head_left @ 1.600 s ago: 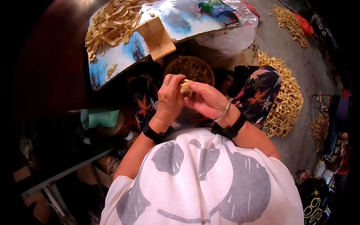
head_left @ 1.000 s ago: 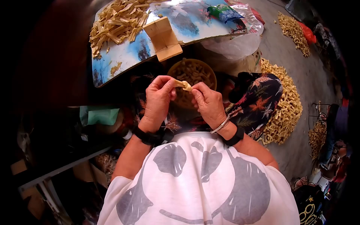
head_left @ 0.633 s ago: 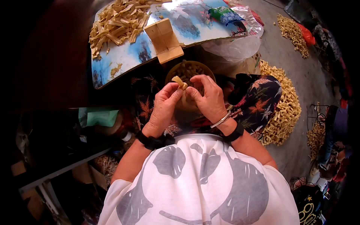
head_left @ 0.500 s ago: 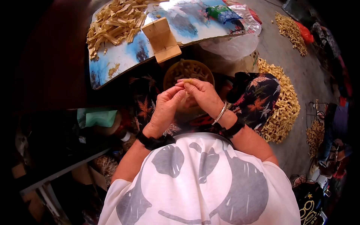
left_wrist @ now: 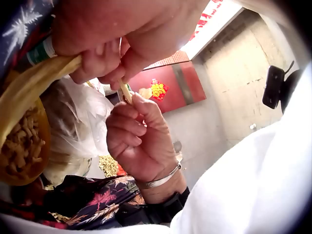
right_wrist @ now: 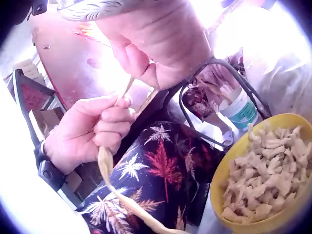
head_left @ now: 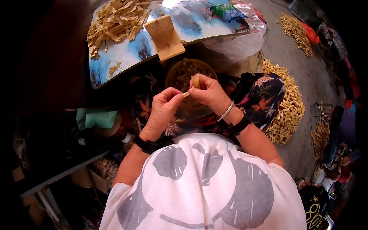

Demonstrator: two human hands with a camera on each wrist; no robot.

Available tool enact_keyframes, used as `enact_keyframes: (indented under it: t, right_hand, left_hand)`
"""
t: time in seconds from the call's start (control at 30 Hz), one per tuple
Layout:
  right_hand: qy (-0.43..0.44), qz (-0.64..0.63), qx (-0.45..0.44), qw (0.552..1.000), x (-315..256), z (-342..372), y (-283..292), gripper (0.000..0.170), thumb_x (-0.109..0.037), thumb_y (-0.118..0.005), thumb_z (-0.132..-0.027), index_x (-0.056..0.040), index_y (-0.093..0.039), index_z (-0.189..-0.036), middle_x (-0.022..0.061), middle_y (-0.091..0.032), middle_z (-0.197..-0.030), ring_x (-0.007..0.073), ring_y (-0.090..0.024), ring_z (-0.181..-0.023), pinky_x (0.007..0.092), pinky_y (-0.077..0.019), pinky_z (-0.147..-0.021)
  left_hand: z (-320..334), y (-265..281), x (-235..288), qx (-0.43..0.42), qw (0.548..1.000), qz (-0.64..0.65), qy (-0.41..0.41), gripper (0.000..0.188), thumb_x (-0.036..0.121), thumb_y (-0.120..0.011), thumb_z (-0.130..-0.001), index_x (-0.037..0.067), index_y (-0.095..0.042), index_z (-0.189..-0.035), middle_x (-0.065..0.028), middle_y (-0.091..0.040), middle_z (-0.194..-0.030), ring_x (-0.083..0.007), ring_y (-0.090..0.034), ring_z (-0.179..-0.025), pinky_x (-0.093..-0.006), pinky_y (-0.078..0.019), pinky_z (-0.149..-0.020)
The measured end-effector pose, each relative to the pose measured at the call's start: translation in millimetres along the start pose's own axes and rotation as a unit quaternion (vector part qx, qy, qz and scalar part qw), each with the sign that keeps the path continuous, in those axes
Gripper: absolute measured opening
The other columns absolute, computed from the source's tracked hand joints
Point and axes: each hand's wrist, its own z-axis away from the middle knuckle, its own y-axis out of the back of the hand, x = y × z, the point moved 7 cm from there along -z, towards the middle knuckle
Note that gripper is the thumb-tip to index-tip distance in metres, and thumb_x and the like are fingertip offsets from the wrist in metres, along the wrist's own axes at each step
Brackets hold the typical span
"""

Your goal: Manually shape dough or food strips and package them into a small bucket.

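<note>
Over a yellow basin [right_wrist: 265,224], both hands pinch a pale yellow pliable strip [head_left: 186,95]. My left hand [head_left: 161,109] holds it between thumb and forefinger. To the right, my right hand [head_left: 210,95] pinches the other end, and a rounded yellowish part shows above its fingers. A short taut length spans the gap between the fingertips. From the lower side of the left hand [right_wrist: 92,126] a long twisted tail of the strip hangs down in the right wrist view. Several short pale pieces [right_wrist: 263,175] fill the basin.
Ahead stands a low table [head_left: 134,57] with a heap of dry strips [head_left: 119,21] and a wooden L-shaped block [head_left: 165,38] at its edge. A big pile of knotted pieces [head_left: 289,111] lies on the floor at right. A clear plastic bag [head_left: 237,46] hangs by the table.
A knotted part of the strip showed between the hands, then the fingers closed over it. Now the hands have drawn slightly apart, with a thin length stretched between them.
</note>
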Motion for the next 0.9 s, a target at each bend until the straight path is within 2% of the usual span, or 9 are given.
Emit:
enact_keyframes:
  t: [0.07, 0.13, 0.3, 0.33, 0.43, 0.53, 0.63, 0.77, 0.9]
  right_hand:
    - [-0.03, -0.02, 0.006, 0.999, -6, 6, 3, 0.01, -0.008, -0.068, -0.088, -0.0084, -0.058, -0.09, -0.0055, -0.05, -0.069, 0.0021, -0.042, -0.054, 0.0182, -0.0287, -0.046]
    - [-0.043, -0.008, 0.012, 0.999, -3, 7, 4, 0.008, -0.01, -0.067, -0.089, -0.0076, -0.06, -0.092, -0.0052, -0.052, -0.069, 0.0021, -0.043, -0.054, 0.0178, -0.0304, -0.046]
    - [-0.04, 0.011, 0.022, 0.999, -14, 0, 3, 0.01, -0.015, -0.063, -0.095, -0.0058, -0.063, -0.099, -0.0048, -0.057, -0.072, 0.002, -0.048, -0.056, 0.0166, -0.0367, -0.049]
    - [-0.03, 0.018, 0.02, 0.999, -19, -3, 2, 0.011, -0.016, -0.062, -0.096, -0.0057, -0.064, -0.1, -0.0049, -0.057, -0.073, 0.002, -0.049, -0.056, 0.0164, -0.0379, -0.05]
    - [0.034, 0.052, 0.033, 0.998, -30, -13, 4, 0.017, -0.021, -0.063, -0.095, -0.0041, -0.064, -0.097, -0.0033, -0.059, -0.071, 0.0033, -0.052, -0.056, 0.0192, -0.0417, -0.051]
    - [0.123, 0.127, 0.07, 0.982, -64, -28, 3, 0.019, -0.021, -0.063, -0.095, -0.0025, -0.063, -0.093, -0.0011, -0.061, -0.068, 0.0046, -0.055, -0.056, 0.0218, -0.0441, -0.051]
    - [0.19, 0.172, 0.125, 0.959, -101, -44, 2, 0.017, -0.019, -0.063, -0.094, -0.0019, -0.062, -0.092, 0.0018, -0.062, -0.066, 0.0061, -0.058, -0.055, 0.0242, -0.0463, -0.052]
    - [0.254, 0.249, 0.158, 0.921, -130, -79, -1, 0.017, -0.018, -0.062, -0.095, -0.0013, -0.058, -0.092, 0.0114, -0.064, -0.071, 0.0203, -0.063, -0.059, 0.0327, -0.048, -0.055]
    - [0.302, 0.281, 0.196, 0.89, -131, -111, 4, 0.016, -0.017, -0.06, -0.095, -0.0013, -0.056, -0.091, 0.018, -0.064, -0.079, 0.0346, -0.064, -0.071, 0.0402, -0.0483, -0.062]
  left_hand:
    - [5, 1, -3, -0.01, 0.999, 0.023, 0.025, 0.01, 0.015, -0.063, -0.095, 0.004, -0.063, -0.095, 0.0084, -0.049, -0.07, -0.0004, -0.037, -0.056, -0.0171, -0.0285, -0.049]
    - [6, 2, -8, -0.025, 0.998, 0.049, 0.042, 0.011, 0.015, -0.063, -0.095, 0.004, -0.063, -0.096, 0.0082, -0.049, -0.07, -0.0005, -0.037, -0.056, -0.0172, -0.0283, -0.049]
    - [-4, 2, 9, -0.007, 0.988, -0.122, -0.093, 0.012, 0.016, -0.063, -0.095, 0.004, -0.064, -0.091, 0.007, -0.051, -0.07, -0.0004, -0.04, -0.056, -0.0176, -0.0314, -0.048]
    - [-6, 3, 15, 0.004, 0.978, -0.162, -0.132, 0.013, 0.016, -0.062, -0.096, 0.004, -0.064, -0.09, 0.0068, -0.052, -0.069, -0.0004, -0.04, -0.056, -0.0175, -0.0322, -0.048]
    - [-13, 8, 25, 0.008, 0.99, -0.127, -0.062, 0.013, 0.015, -0.062, -0.096, 0.004, -0.065, -0.09, 0.0067, -0.051, -0.068, -0.0004, -0.042, -0.057, -0.0165, -0.034, -0.05]
    - [-29, 18, 43, -0.006, 0.995, -0.092, -0.047, 0.013, 0.014, -0.061, -0.096, 0.003, -0.066, -0.093, 0.0062, -0.052, -0.067, -0.0003, -0.043, -0.057, -0.0162, -0.0348, -0.051]
    - [-44, 30, 91, 0.05, 0.962, -0.205, -0.173, 0.013, 0.013, -0.061, -0.096, 0.002, -0.066, -0.095, 0.0054, -0.053, -0.068, 0.0, -0.044, -0.058, -0.0168, -0.036, -0.051]
    - [-82, 57, 124, 0.116, 0.911, -0.287, -0.272, 0.014, 0.012, -0.063, -0.094, -0.001, -0.067, -0.094, 0.0036, -0.056, -0.068, -0.004, -0.049, -0.062, -0.0205, -0.0406, -0.054]
    - [-109, 68, 139, 0.159, 0.893, -0.326, -0.265, 0.015, 0.013, -0.063, -0.094, -0.001, -0.068, -0.094, 0.0023, -0.058, -0.068, -0.005, -0.051, -0.062, -0.0219, -0.0425, -0.056]
